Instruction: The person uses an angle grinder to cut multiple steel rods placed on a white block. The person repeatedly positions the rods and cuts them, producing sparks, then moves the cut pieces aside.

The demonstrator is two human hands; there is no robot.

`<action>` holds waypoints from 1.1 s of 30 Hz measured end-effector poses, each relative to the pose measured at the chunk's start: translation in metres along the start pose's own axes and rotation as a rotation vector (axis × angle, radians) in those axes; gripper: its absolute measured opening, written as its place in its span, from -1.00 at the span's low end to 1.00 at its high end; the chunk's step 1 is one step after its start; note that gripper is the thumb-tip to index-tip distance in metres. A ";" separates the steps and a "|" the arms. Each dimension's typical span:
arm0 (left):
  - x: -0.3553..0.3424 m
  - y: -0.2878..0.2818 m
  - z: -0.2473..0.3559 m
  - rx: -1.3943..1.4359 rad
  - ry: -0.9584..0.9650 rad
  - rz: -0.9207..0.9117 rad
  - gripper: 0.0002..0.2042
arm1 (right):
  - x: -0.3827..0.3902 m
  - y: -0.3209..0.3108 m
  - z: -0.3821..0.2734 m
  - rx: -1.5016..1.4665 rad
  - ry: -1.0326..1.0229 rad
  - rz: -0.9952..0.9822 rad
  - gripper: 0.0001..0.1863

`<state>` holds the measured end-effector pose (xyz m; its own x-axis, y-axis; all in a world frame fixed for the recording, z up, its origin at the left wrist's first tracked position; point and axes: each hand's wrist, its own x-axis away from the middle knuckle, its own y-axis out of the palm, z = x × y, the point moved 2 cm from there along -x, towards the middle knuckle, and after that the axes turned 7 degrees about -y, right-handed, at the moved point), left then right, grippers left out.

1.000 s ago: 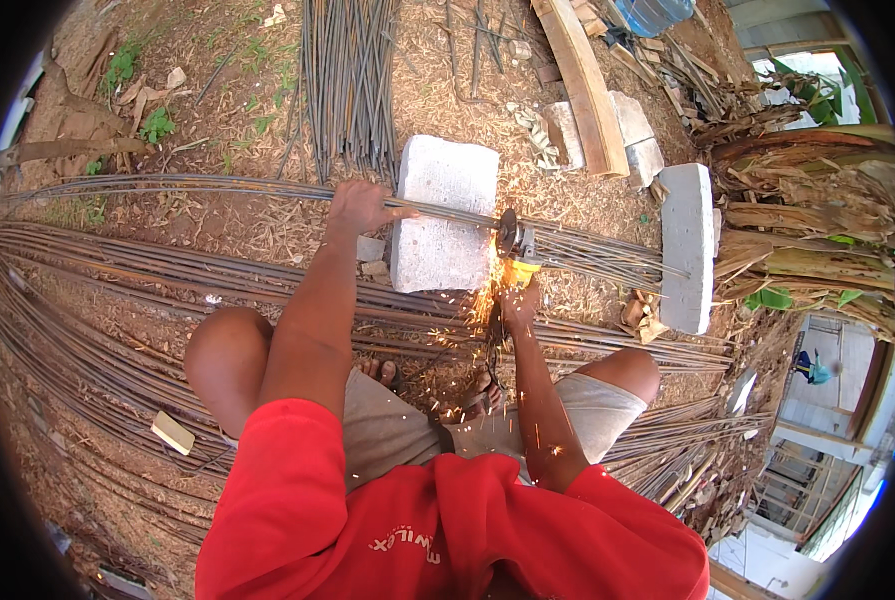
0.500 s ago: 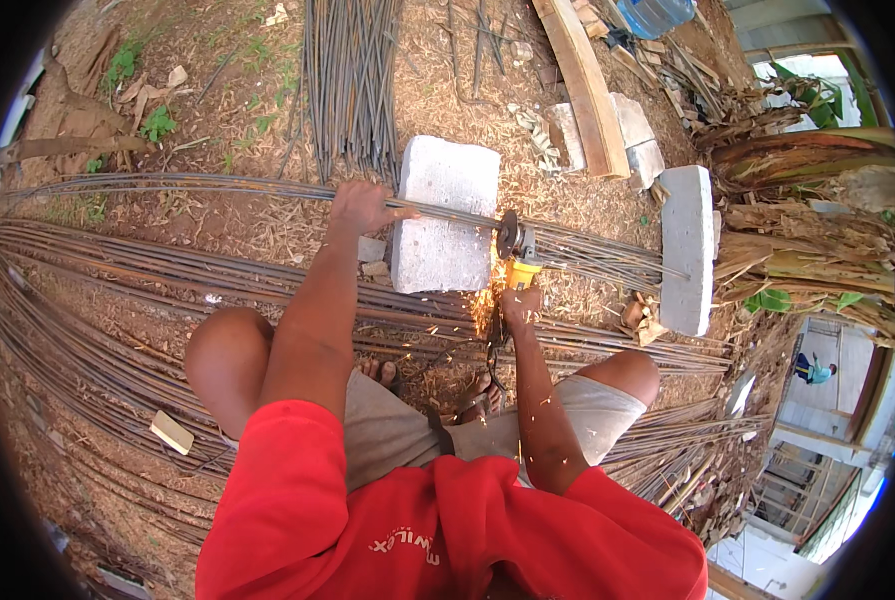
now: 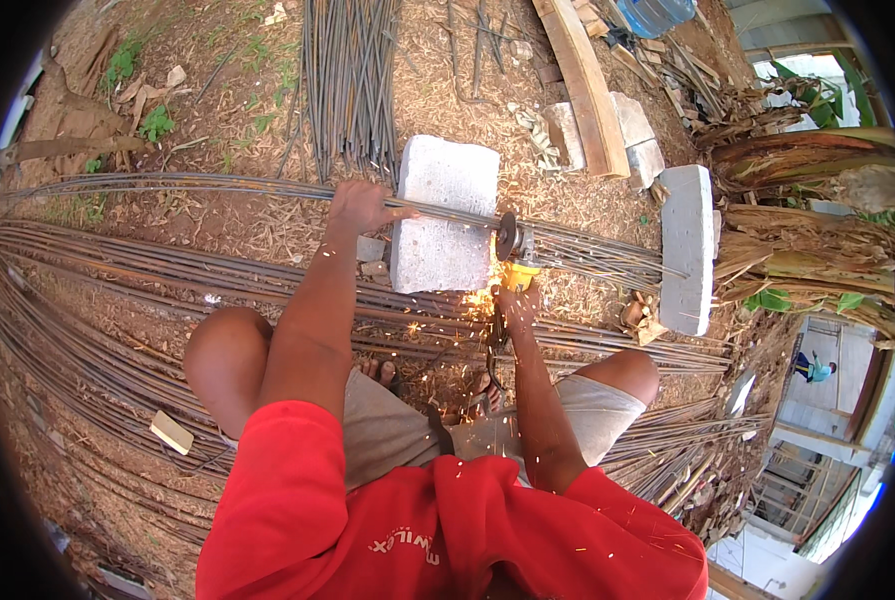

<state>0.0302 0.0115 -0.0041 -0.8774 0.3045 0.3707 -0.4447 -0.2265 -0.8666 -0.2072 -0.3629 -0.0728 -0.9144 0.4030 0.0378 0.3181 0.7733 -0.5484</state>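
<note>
My left hand [image 3: 359, 207] presses down on a bundle of thin steel rods [image 3: 217, 187] where they cross a grey concrete block [image 3: 445, 214]. My right hand [image 3: 515, 305] grips a yellow angle grinder [image 3: 517, 262]. Its dark disc [image 3: 507, 237] stands on the rods just right of the block. Orange sparks [image 3: 467, 305] spray down toward my knees. The rods run on to the right and rest on a second, upright concrete block [image 3: 687, 248]. I squat in a red shirt and grey shorts.
Long rusty rods [image 3: 77, 330] curve across the dirt at the left and under my legs. A bundle of straight rods [image 3: 352, 70] lies at the top, a wooden plank [image 3: 582, 85] and stone pieces beside it. A small pale block [image 3: 171, 432] lies at lower left. A person [image 3: 815, 368] stands far right.
Grinder and both hands stay in place on the rods. The spray of sparks has spread lower, toward my legs.
</note>
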 end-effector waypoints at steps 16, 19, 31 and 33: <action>0.001 0.006 -0.002 0.059 0.036 0.146 -0.01 | -0.008 0.009 -0.038 -0.166 0.058 0.060 -0.52; 0.001 0.005 -0.002 0.048 0.033 0.082 0.00 | -0.005 0.007 -0.045 -0.054 0.085 0.066 -0.52; -0.002 0.010 -0.004 0.022 0.036 0.086 -0.01 | -0.013 0.012 -0.034 -0.131 0.086 0.071 -0.61; -0.002 0.009 -0.005 0.021 0.045 0.102 -0.01 | -0.013 0.012 -0.039 -0.143 0.044 0.086 -0.61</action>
<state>0.0285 0.0132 -0.0144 -0.9096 0.3199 0.2651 -0.3575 -0.2774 -0.8918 -0.1817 -0.3398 -0.0470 -0.8714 0.4894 0.0344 0.4299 0.7954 -0.4271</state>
